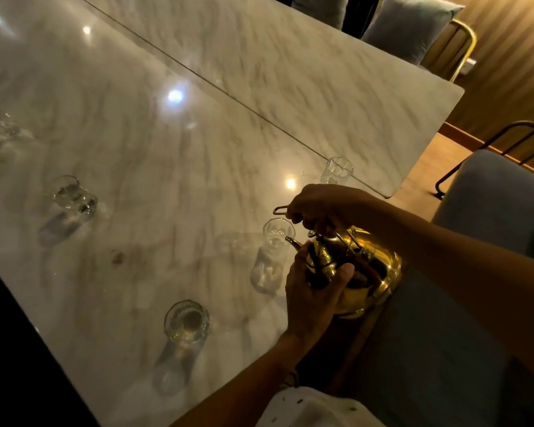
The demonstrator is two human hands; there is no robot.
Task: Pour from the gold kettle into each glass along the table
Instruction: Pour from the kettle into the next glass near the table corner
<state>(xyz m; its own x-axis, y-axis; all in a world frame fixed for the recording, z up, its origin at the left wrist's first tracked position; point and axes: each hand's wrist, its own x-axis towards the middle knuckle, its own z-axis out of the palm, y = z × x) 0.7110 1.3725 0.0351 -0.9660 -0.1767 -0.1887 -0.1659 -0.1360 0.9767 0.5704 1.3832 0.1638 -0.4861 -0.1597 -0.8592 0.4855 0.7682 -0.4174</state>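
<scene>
The gold kettle [371, 274] hangs over the near right edge of the marble table [173, 167]. My right hand [324, 208] grips its wire handle from above. My left hand [313, 291] cups the kettle's front by the lid. The spout [292, 242] points left at the rim of a tall clear glass [273, 254]. No stream shows. Another glass [186, 320] stands nearer me, one glass [336, 170] stands by the far corner, and one glass [71, 195] is far left.
A blurred glass object [0, 131] lies at the left edge. A second marble slab [290, 72] adjoins the table. Grey cushioned chairs [487, 198] with metal frames stand to the right, and another chair [413, 26] at the back. A wood floor [426, 171] shows between them.
</scene>
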